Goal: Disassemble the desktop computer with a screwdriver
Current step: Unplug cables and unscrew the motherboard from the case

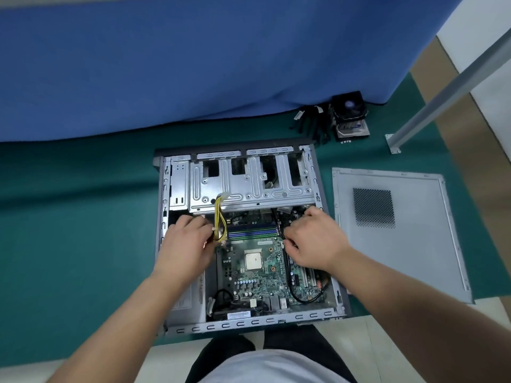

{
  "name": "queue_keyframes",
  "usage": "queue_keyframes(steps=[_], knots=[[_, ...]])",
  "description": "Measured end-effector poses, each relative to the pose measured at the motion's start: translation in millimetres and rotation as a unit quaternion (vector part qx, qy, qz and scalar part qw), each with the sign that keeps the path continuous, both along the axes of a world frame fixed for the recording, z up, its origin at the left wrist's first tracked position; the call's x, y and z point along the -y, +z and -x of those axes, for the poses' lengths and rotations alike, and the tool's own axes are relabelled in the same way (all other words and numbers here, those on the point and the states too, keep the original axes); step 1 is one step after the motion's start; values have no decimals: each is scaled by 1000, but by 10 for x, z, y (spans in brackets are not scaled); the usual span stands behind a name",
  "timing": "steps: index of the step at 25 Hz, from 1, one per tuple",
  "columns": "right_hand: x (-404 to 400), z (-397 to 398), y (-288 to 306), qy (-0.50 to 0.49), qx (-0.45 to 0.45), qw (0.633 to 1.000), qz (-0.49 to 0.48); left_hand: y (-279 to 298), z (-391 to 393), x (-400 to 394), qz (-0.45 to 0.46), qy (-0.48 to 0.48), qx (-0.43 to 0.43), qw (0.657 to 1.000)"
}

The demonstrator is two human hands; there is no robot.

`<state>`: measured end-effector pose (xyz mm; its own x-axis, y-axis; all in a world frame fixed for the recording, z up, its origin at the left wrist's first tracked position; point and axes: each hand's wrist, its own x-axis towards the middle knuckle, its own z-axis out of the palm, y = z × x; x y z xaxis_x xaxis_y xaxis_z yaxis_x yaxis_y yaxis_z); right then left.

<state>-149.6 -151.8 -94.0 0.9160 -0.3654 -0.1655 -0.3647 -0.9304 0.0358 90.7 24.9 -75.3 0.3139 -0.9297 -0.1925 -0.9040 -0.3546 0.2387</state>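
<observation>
- lying on its side on a green mat (69, 244), the opened desktop computer case (249, 239) is seen directly in front of the person, with its interior facing up.
- nearest the viewer, a dark trouser leg and a pale shirt hem are seen at the bottom edge, and both bare forearms are stretched forward into the case.
- the left hand (185, 241) is placed at the left side of the motherboard (257, 272), its fingers curled around a yellow cable bundle (219, 219); how firmly the bundle is gripped cannot be told.
- the right hand (315, 241) is laid over the board's right side, fingers bent narrowly down among black cables (279, 225); whether anything is pinched there cannot be told.
- between the hands, a square processor (253, 260) is exposed on the board.
- beyond the hands, a metal drive cage (249, 186) is spanned across the far part of the case.
- to the right of the case, apart from it, the removed side panel (398, 230) is laid flat on the mat.
- farther off, a cooler fan (349, 114) and loose black cables are set near a blue cloth (193, 64).
- a screwdriver cannot be made out.
</observation>
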Motion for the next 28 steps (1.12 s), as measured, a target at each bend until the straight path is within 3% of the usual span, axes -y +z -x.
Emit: queue_keyframes(steps=[3,7,9,14,18,22,28], knots=[[1,-2,-8,2,-1,1000,1,-3,0,-40,-8,99,-109,989],[-16,-3,-10,4,8,1000,4,28,-103,34,-122,106,-175,971],[-29,-9,-4,3,3,1000,13,73,-137,61,-135,111,-203,963],[-56,-22,1,-11,-27,999,30,130,-185,-45,-6,80,-176,981],[-56,-24,-27,-17,-43,998,40,170,-367,-163,109,137,-169,970],[-55,-43,-6,-23,-46,998,46,240,-585,-14,130,196,-206,950],[-42,-44,-15,-25,-45,998,47,267,-733,385,82,152,-235,957]])
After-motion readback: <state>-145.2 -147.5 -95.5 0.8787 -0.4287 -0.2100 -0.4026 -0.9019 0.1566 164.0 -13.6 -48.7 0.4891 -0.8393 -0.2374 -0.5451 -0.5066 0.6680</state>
